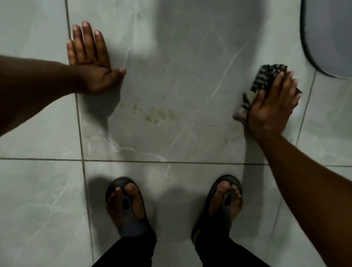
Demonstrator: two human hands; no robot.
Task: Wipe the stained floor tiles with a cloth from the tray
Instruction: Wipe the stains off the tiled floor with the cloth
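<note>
The striped cloth point(257, 87) is pinned flat under the right hand point(270, 106), left hand point(88, 58) splayed empty, so the yellowish stains point(155, 112) could easily get missed.

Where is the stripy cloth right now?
In the head view, the stripy cloth is on the right side, pressed flat on the floor tile under the right hand, just below the grey tray.
</note>
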